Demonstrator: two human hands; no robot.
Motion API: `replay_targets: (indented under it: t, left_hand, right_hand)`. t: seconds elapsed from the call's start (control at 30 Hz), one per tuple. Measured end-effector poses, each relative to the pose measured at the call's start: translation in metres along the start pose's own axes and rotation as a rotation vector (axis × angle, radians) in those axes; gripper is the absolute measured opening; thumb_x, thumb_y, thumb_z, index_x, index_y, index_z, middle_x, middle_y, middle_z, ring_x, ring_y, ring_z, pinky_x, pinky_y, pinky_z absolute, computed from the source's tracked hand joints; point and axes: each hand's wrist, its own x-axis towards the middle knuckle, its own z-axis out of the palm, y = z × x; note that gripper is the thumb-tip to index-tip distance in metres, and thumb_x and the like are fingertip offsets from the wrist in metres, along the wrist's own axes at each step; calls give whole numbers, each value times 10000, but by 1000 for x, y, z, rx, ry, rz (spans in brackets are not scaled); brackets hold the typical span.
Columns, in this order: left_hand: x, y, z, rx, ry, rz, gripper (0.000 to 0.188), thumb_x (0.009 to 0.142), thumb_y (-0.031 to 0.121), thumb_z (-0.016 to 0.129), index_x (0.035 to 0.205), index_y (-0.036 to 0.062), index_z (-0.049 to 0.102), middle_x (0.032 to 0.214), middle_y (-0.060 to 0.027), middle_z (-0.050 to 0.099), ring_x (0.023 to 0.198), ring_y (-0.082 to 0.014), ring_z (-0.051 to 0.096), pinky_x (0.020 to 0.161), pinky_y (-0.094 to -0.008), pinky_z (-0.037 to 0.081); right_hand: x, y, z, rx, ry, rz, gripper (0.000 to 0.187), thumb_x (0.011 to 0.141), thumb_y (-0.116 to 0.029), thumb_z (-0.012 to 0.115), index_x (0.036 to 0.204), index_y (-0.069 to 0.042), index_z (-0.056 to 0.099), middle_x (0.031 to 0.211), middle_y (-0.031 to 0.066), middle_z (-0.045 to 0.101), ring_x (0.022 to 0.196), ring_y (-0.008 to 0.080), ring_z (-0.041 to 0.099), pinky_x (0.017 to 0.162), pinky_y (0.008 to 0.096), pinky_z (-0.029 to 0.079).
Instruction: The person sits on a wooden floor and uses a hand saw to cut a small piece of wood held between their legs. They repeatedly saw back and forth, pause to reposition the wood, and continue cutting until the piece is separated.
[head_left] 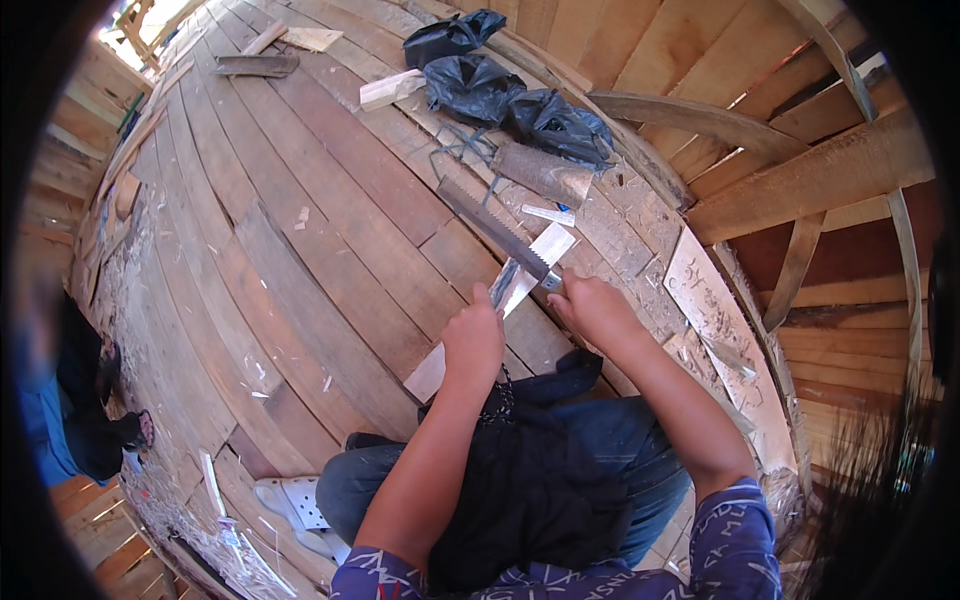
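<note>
My right hand (598, 312) is closed round the handle end of a handsaw (490, 223). The toothed blade points away to the far left, and its near end crosses over a pale wooden strip (543, 255). My left hand (474, 335) lies over the middle of that strip, fingers curled with the index finger reaching forward. A narrow grey-blue piece (507, 281) sticks out from its fingers beside the saw; its kind is unclear. Between my wrists and lap, part of the strip is hidden by the left hand.
Black plastic bags (470, 88), a short log (541, 174) and a wood block (391, 90) lie ahead on the plank floor (330, 220). A pale board (725, 330) runs along the right wall. Near the left edge are another person's foot (143, 430) and a light clog (290, 502).
</note>
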Motion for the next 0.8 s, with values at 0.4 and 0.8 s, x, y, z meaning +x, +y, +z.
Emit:
replay_targets:
  t: [0.4, 0.8]
  left_hand:
    - [2, -3, -7, 69, -21, -4, 294, 871, 212, 600, 1086, 65, 462, 748, -193, 656, 715, -388, 656, 633, -500, 515]
    - [2, -5, -3, 84, -30, 91, 353, 862, 220, 618, 1138, 56, 470, 759, -193, 657, 737, -390, 654, 666, -484, 515]
  right_hand:
    - [10, -28, 5, -382, -46, -32, 111, 857, -71, 540, 929, 13, 550, 744, 144, 686, 717, 266, 706, 586, 351, 564]
    - [14, -17, 9, -316, -153, -15, 170, 871, -82, 513, 971, 32, 588, 841, 164, 696, 795, 295, 701, 673, 377, 566]
